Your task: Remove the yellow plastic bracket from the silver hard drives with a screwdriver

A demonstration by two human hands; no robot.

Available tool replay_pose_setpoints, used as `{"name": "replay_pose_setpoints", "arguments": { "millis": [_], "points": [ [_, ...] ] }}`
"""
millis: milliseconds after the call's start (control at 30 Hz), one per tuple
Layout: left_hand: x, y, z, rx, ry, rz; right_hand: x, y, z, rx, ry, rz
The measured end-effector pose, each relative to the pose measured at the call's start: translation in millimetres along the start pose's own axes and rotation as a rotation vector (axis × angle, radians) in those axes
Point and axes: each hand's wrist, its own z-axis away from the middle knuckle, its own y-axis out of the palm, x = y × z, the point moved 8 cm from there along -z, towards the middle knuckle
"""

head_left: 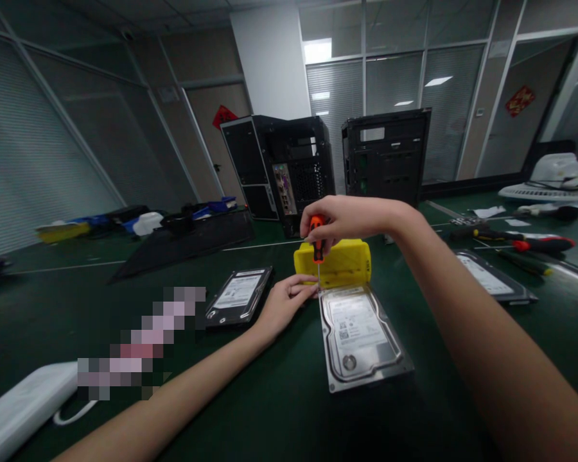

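Note:
My right hand [334, 221] grips an orange and black screwdriver [318, 247] from above. Its shaft points straight down to the far left corner of a silver hard drive [359, 327], which lies label up on the table. At that same corner my left hand [289, 298] has its fingertips pressed together by the screwdriver's tip; whatever they pinch is too small to make out. Just behind the drive stands a yellow plastic bin [337, 260]. A second, black-edged hard drive [241, 295] lies left of my left hand.
Another hard drive [494, 279] lies right of my right forearm, near pliers with red handles [544, 244]. Two black computer cases [298, 170] stand at the back. A white box [26, 398] with a cord sits front left. Farther left lies a black mat [192, 244].

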Motion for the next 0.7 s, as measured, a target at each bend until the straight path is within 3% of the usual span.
{"name": "replay_pose_setpoints", "arguments": {
  "millis": [167, 467, 700],
  "points": [
    [0, -0.8, 0, -0.014, -0.007, 0.006, -2, 2, -2, -0.009, -0.002, -0.028],
    [-4, -1.8, 2, -0.029, -0.007, 0.058, -6, -4, -10, -0.178, -0.038, 0.057],
    [-2, -1.2, 2, -0.023, -0.002, 0.06, -3, -2, -12, -0.174, -0.033, 0.064]
  ]
}}
